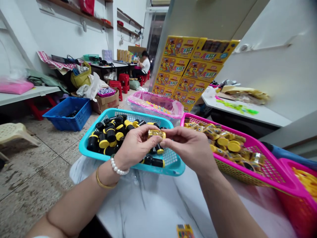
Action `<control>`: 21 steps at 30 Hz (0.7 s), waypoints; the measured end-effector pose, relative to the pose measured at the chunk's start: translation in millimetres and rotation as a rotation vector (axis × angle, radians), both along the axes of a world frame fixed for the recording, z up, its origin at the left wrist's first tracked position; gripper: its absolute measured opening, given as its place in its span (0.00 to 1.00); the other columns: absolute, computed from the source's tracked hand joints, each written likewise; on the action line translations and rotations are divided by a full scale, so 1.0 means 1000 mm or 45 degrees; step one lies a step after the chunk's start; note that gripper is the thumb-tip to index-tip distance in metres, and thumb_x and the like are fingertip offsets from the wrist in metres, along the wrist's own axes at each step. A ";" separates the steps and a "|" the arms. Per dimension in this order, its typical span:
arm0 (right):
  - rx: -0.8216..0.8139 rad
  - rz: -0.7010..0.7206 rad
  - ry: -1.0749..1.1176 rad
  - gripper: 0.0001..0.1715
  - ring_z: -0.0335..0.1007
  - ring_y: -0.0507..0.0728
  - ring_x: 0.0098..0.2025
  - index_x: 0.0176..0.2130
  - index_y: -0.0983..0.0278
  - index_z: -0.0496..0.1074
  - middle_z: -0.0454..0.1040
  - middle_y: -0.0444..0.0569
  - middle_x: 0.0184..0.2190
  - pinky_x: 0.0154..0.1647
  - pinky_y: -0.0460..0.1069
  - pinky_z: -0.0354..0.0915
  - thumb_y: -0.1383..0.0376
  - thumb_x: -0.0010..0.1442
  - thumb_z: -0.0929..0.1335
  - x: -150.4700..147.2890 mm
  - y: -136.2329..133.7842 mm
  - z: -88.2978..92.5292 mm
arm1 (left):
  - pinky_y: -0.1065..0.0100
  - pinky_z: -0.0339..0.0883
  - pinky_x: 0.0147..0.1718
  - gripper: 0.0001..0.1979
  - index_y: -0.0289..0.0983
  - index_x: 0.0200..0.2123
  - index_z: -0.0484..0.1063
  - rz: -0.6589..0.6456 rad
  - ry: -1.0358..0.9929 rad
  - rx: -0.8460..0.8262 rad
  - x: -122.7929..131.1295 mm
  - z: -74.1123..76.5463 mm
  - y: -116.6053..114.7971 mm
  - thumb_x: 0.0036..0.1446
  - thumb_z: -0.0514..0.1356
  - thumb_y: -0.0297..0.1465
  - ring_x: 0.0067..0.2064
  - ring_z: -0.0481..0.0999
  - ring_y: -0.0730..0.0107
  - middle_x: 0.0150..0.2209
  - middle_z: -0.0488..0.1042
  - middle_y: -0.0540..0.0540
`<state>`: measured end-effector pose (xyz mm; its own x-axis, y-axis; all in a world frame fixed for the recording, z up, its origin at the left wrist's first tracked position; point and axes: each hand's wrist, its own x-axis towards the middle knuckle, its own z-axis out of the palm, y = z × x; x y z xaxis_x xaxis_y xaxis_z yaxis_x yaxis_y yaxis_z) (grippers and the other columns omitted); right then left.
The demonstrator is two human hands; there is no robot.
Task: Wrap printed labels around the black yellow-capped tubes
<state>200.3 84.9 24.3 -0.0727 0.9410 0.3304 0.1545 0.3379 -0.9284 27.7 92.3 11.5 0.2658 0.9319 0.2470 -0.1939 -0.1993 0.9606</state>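
My left hand (pixel 135 145) and my right hand (pixel 189 147) meet above the front of a turquoise basket (pixel 173 167). Between their fingertips they pinch one small yellow-wrapped cylinder (pixel 156 133), held sideways. Both hands are closed on it. The turquoise basket holds several small black containers with yellow caps (pixel 110 135). To the right, a pink basket (pixel 262 167) holds several yellow-wrapped containers (pixel 228 142). My left wrist wears a pearl bracelet and a gold bangle.
Both baskets rest on a white marbled table (pixel 153 205). A second pink basket (pixel 155 104) with a plastic liner stands behind, yellow cartons (pixel 188 69) stacked beyond it. A blue crate (pixel 66 114) and a cardboard box sit on the floor at left. A person sits at a far table.
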 end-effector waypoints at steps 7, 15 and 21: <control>-0.372 0.303 0.147 0.24 0.76 0.51 0.23 0.37 0.65 0.80 0.78 0.45 0.24 0.25 0.45 0.75 0.51 0.46 0.80 0.011 0.005 0.003 | 0.77 0.57 0.12 0.25 0.37 0.30 0.67 -0.178 -0.013 -0.303 0.005 -0.004 -0.002 0.55 0.61 0.55 0.14 0.65 0.78 0.19 0.71 0.52; -0.116 0.596 0.180 0.10 0.79 0.55 0.38 0.37 0.56 0.85 0.75 0.51 0.50 0.35 0.49 0.80 0.62 0.51 0.79 0.018 0.008 -0.006 | 0.78 0.57 0.08 0.30 0.36 0.34 0.68 -0.355 -0.112 -0.442 0.007 -0.009 0.001 0.49 0.63 0.59 0.12 0.66 0.78 0.20 0.75 0.49; -0.039 0.517 0.163 0.07 0.79 0.53 0.31 0.35 0.59 0.84 0.78 0.50 0.45 0.28 0.48 0.78 0.62 0.52 0.79 0.009 -0.004 0.003 | 0.76 0.56 0.09 0.29 0.36 0.35 0.67 -0.324 -0.041 -0.458 0.009 -0.009 -0.003 0.54 0.59 0.59 0.13 0.67 0.75 0.21 0.74 0.48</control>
<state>209.4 80.7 27.2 -0.3996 0.8540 0.3331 -0.1025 0.3195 -0.9420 36.3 88.8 2.3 0.4952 0.8660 -0.0691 -0.2246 0.2044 0.9528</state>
